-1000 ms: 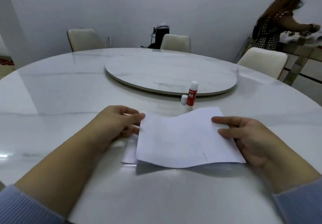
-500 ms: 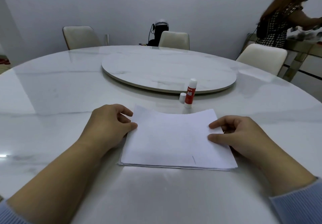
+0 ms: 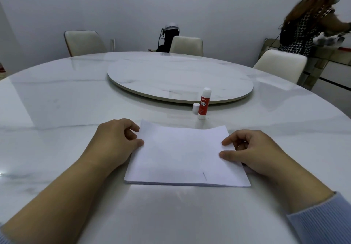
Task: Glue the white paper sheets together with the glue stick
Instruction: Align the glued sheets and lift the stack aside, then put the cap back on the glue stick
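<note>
A small stack of white paper sheets (image 3: pixel 182 156) lies flat on the marble table in front of me. My left hand (image 3: pixel 115 143) holds its left edge, thumb tip on the paper and fingers curled. At the right edge my right hand (image 3: pixel 252 152) holds the paper too, with thumb and forefinger tips on the top sheet. The red and white glue stick (image 3: pixel 203 104) stands upright just beyond the paper. Its white cap (image 3: pixel 195 108) stands beside it on the left.
A round turntable (image 3: pixel 180 81) fills the table's middle behind the glue stick. Several cream chairs (image 3: pixel 281 65) ring the far side. A person (image 3: pixel 303 25) stands at a counter at the far right. A dark appliance (image 3: pixel 171 36) sits by the back wall.
The top sheet, lifted and bowed between my hands a second ago, now lies flat and squared on the stack. Both hands stayed at its edges.
</note>
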A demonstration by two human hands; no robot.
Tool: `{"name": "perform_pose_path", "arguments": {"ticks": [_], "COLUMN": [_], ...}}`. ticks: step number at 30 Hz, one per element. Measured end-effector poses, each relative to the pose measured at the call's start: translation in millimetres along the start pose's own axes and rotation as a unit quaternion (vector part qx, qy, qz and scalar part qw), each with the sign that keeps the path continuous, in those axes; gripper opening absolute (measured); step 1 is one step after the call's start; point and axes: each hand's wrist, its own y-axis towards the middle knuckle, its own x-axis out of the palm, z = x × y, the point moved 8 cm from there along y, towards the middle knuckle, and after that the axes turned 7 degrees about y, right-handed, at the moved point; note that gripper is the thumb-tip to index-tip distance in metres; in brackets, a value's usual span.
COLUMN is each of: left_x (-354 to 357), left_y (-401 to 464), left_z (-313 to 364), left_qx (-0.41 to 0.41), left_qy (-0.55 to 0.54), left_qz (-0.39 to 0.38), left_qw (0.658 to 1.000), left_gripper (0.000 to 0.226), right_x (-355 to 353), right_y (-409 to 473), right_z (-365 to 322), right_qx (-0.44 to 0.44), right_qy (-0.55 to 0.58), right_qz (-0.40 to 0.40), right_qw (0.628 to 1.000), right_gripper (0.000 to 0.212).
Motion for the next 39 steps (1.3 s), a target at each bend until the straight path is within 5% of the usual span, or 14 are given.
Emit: {"name": "perform_pose_path", "arguments": {"ticks": [6,14,18,24,29,33,39], "left_x": [-0.2,-4.8,-17.2,-18.0,-14.8,17.3,36.8], "left_y": [-0.8,3.6,1.3,-2.2,16.1,18.9,24.9], "left_z": [0.2,-1.1,5.5,24.8,66.1,110.2,101.7], "left_qx": [-0.002,-0.012,0.017,0.089,0.117,0.112,0.054], "left_qy": [0.019,0.008,-0.009,0.007,-0.178,-0.355,-0.532], "left_qz": [0.007,0.044,0.123,0.148,0.009,-0.187,-0.180], "left_qw": [1.000,0.999,0.992,0.985,0.977,0.909,0.825], "left_gripper": [0.025,0.022,0.029,0.016,0.023,0.031,0.036], "right_x": [-21.6,-1.5,14.0,10.8,30.2,58.3,66.6], "right_y": [16.2,94.3,106.7,103.6,54.5,20.7,18.1], "right_z": [-10.4,-32.4,-36.9,-52.9,-88.2,-92.6,-68.7], "right_qx": [0.006,0.006,-0.015,-0.093,-0.156,-0.136,-0.023], "right_qy": [0.086,0.051,0.121,0.035,0.212,0.292,0.417], "right_qz": [0.079,0.043,0.022,0.066,-0.061,-0.177,-0.199], "right_qw": [0.993,0.998,0.992,0.993,0.963,0.930,0.887], "right_gripper": [0.020,0.069,0.038,0.015,0.016,0.018,0.021]}}
